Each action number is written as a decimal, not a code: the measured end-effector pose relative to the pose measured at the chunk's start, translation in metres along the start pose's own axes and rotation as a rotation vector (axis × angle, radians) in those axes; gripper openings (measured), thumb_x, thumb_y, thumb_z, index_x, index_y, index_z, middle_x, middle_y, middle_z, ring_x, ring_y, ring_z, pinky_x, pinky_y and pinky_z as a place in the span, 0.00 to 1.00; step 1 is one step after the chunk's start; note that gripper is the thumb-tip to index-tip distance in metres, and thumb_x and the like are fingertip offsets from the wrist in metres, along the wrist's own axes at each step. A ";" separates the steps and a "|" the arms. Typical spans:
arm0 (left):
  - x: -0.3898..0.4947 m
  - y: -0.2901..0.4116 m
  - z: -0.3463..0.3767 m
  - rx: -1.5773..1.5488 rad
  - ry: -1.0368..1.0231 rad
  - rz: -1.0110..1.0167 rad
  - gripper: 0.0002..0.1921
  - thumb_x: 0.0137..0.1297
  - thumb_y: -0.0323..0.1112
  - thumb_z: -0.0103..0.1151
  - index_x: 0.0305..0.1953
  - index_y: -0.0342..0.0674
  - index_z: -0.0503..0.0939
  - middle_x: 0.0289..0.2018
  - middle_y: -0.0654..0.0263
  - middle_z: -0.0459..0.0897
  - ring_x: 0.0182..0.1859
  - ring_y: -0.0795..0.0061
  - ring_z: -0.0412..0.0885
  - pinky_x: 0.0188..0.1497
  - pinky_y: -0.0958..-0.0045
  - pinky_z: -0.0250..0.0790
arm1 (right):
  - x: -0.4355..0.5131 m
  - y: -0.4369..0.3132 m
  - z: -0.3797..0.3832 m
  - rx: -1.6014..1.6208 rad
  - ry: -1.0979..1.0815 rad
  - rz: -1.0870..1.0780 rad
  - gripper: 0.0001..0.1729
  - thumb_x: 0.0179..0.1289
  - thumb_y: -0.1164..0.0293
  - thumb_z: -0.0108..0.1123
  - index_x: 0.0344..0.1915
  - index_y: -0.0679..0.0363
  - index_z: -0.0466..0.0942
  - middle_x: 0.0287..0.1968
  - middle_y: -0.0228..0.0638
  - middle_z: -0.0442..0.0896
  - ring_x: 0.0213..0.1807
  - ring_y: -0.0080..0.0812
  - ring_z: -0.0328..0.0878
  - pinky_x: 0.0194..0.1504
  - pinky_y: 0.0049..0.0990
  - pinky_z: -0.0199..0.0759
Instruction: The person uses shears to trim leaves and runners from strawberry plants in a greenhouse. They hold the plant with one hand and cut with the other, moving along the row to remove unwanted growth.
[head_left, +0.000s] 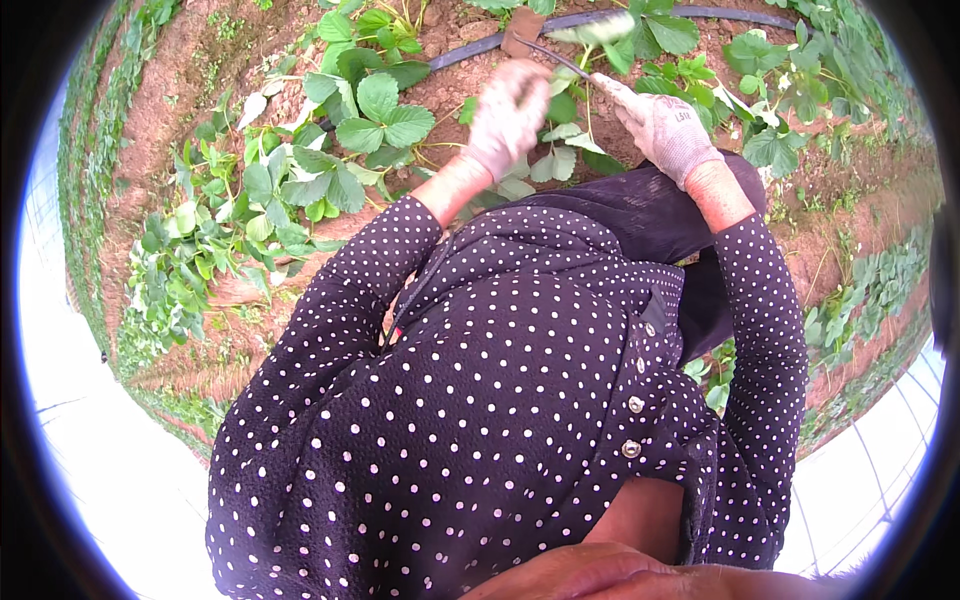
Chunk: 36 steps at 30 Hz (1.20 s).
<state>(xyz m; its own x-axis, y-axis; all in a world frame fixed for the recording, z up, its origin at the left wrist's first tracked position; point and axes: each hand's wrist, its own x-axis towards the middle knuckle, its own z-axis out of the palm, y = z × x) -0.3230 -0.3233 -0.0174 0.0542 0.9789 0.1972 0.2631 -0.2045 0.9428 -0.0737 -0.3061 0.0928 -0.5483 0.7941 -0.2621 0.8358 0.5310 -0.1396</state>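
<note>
My right hand (664, 124), in a pale knit work glove that bears writing, grips a small hand hoe. Its thin metal shaft (559, 56) runs up and left to a flat rusty blade (523, 31) at the soil by a dark hose. Just below the blade is my left hand (508, 112), gloved too and blurred, with its fingers bent; whether it holds anything is not clear. Strawberry plants (386, 112) with broad toothed leaves grow close to its left. A blurred pale leaf (592, 31) shows above the shaft.
A dark irrigation hose (469, 52) crosses the reddish soil (454, 94) in front of me. More plants (765, 60) with white flowers stand at the right. Other planted rows (112, 127) run along the left. My bent knee (739, 180) is just below my right hand.
</note>
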 end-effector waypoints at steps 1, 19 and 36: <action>0.007 -0.002 -0.007 -0.083 0.095 -0.143 0.12 0.76 0.38 0.59 0.51 0.36 0.84 0.42 0.59 0.88 0.52 0.63 0.86 0.60 0.60 0.78 | -0.001 -0.001 0.002 0.011 0.019 -0.007 0.36 0.77 0.70 0.59 0.81 0.38 0.65 0.38 0.46 0.89 0.39 0.52 0.87 0.43 0.48 0.80; 0.058 -0.040 -0.094 0.724 -0.464 -0.275 0.17 0.78 0.50 0.59 0.58 0.51 0.87 0.51 0.57 0.91 0.52 0.56 0.89 0.57 0.57 0.80 | 0.002 -0.003 0.003 0.063 0.045 0.087 0.36 0.81 0.64 0.56 0.84 0.32 0.61 0.43 0.48 0.89 0.44 0.52 0.88 0.49 0.47 0.80; -0.151 -0.013 -0.183 1.032 -1.687 -0.276 0.16 0.79 0.38 0.52 0.61 0.48 0.84 0.55 0.57 0.90 0.58 0.56 0.90 0.55 0.54 0.84 | 0.073 -0.066 0.025 0.085 0.011 0.109 0.34 0.81 0.65 0.54 0.83 0.34 0.63 0.51 0.45 0.91 0.47 0.52 0.89 0.50 0.43 0.83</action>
<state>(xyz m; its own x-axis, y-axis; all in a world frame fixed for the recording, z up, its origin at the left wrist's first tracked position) -0.5113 -0.4690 -0.0104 0.4461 0.1177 -0.8872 0.7426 -0.6019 0.2936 -0.1680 -0.2906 0.0593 -0.4543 0.8492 -0.2692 0.8894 0.4151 -0.1913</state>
